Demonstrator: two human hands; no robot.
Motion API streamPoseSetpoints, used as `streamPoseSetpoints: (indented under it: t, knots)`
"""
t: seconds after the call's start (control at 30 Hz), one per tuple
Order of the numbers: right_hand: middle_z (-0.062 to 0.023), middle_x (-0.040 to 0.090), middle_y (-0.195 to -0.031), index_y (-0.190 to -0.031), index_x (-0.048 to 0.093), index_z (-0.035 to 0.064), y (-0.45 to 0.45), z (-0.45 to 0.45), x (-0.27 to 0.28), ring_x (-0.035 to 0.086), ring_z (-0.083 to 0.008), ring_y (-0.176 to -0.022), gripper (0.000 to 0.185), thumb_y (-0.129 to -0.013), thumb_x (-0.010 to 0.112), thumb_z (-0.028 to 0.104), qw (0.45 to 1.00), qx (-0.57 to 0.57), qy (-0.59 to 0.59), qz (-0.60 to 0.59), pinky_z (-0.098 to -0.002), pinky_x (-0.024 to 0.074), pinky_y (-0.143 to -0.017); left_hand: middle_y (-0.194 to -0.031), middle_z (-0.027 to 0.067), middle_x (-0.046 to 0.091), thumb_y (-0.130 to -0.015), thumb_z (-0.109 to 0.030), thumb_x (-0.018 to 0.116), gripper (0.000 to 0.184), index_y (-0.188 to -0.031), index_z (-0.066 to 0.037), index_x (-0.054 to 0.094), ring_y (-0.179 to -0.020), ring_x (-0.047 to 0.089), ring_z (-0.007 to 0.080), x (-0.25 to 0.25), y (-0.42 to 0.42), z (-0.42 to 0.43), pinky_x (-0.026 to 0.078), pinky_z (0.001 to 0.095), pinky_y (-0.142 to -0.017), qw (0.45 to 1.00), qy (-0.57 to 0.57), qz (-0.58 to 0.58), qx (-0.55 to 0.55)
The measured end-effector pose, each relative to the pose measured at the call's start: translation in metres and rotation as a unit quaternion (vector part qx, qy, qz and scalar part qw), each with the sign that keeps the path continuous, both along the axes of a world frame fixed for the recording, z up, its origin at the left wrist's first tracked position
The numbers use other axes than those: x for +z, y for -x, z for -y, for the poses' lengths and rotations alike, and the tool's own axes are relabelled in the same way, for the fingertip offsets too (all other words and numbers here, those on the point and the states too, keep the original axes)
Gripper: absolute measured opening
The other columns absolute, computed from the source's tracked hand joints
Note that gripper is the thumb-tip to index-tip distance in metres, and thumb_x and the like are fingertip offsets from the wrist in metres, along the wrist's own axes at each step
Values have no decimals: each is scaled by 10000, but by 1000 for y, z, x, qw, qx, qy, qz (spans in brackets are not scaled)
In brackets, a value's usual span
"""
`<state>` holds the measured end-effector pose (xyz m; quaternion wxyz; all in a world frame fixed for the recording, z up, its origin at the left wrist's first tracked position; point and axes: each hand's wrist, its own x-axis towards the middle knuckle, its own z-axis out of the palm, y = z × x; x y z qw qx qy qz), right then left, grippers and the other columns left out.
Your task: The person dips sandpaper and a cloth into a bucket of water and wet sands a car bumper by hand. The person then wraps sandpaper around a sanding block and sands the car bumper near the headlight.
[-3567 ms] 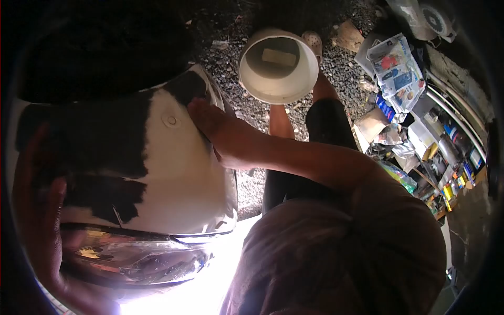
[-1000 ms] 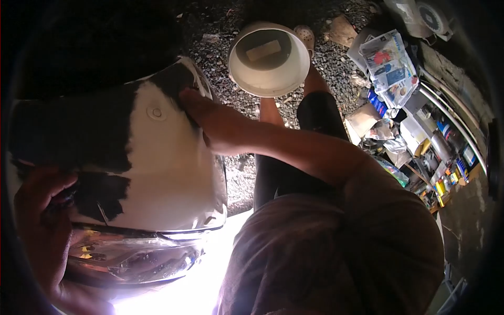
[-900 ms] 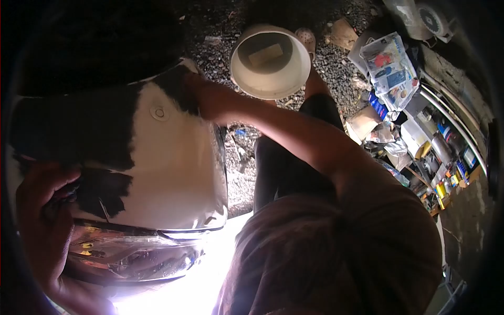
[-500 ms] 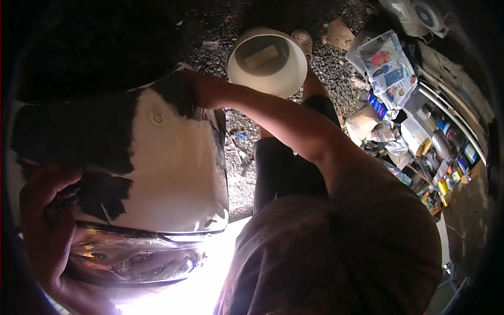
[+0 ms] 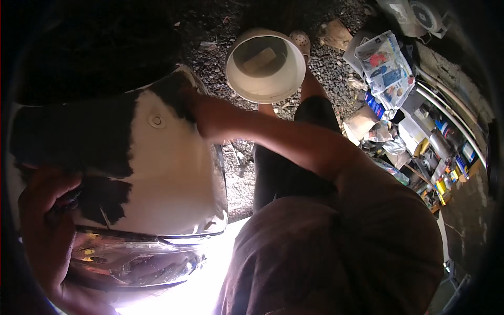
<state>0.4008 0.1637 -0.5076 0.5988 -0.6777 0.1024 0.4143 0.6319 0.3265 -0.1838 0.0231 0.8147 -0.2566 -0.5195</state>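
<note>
The right grip (image 5: 210, 116) has slid along the right edge of the panel (image 5: 173, 173), shifting the work nearer the lamp (image 5: 136, 260). The panel lies directly against this grip; its fingers are shadowed, so whether they are together or clamped cannot be told. The left grip (image 5: 42, 205) curls at the panel's left, contents likewise unclear.

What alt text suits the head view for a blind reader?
A bare right hand and left hand are at a cream vehicle panel with dark patches, beside a glossy, clear lamp. Nearby, a round white bucket holds a pale rectangular block.
</note>
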Motion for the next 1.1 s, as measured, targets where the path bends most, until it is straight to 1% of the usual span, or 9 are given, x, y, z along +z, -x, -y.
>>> streamPoseSetpoints:
  t: [0.07,0.13,0.2,0.27,0.37,0.67,0.77,1.0,1.1]
  knots:
    - [-338,604,-1372,-1564,321,-28,32,-13,8,622,-424,-1278,742,-940,681,147,920,-77,136,360,-480,527,-1060,-1382,125,588,-834,31,554,512,-1302,-147,664,-1233,618,270,-5,6,-5,548,413,-1039,1000,-4,8,-5]
    - [-330,566,-1426,-1566,332,-24,7,-3,4,593,-423,-1316,752,-924,687,140,945,-36,125,302,-472,498,-1100,-1377,132,588,-813,90,537,550,-1297,-141,663,-1231,621,274,-3,6,-6,546,407,-1048,1000,-1,19,19]
    - [-318,480,-1521,-1587,306,-24,-47,25,-12,538,-414,-1382,757,-931,658,111,994,92,-54,-9,-461,447,-1160,-1379,128,589,-803,118,544,570,-1299,-139,660,-1234,624,278,2,3,2,546,400,-1057,999,11,3,52]
    - [-310,418,-1570,-1564,331,-38,-33,4,-45,499,-413,-1416,717,-930,642,89,995,60,-72,25,-460,422,-1182,-1382,121,589,-800,126,556,577,-1302,-139,658,-1238,625,282,4,-1,7,546,394,-1063,997,19,-30,70]
    - [-319,470,-1514,-1459,428,-45,13,1,27,525,-428,-1381,575,-926,625,39,981,-45,52,181,-468,454,-1145,-1375,109,517,-774,161,486,601,-1303,-77,646,-1195,605,215,-5,4,-2,499,368,-1056,996,-26,-23,79]
    - [-331,554,-1420,-1508,376,-34,-23,18,28,597,-418,-1298,647,-927,640,70,998,20,-24,-46,-468,493,-1096,-1311,112,548,-763,186,477,597,-1252,-88,681,-1180,617,218,-5,0,4,520,365,-1038,999,-37,-21,27]
    - [-322,446,-1533,-1546,339,-32,12,8,53,513,-390,-1398,685,-945,640,102,972,16,68,225,-463,447,-1146,-1322,119,544,-761,179,501,592,-1255,-93,680,-1170,621,220,-7,9,-8,537,360,-1019,1000,-13,14,-9]
    - [-348,460,-1505,-1472,422,-69,-27,11,27,567,-424,-1334,616,-908,649,25,999,26,34,-13,-442,489,-1112,-1344,125,542,-791,200,524,556,-1244,-87,670,-1147,633,217,-1,11,3,552,350,-997,999,17,39,18]
    - [-395,456,-1475,-1487,377,-83,24,-7,55,577,-428,-1320,653,-880,613,-38,930,35,159,330,-469,490,-1101,-1344,120,541,-793,189,515,557,-1254,-89,659,-1146,626,211,-7,16,-10,550,353,-998,999,-18,47,1]
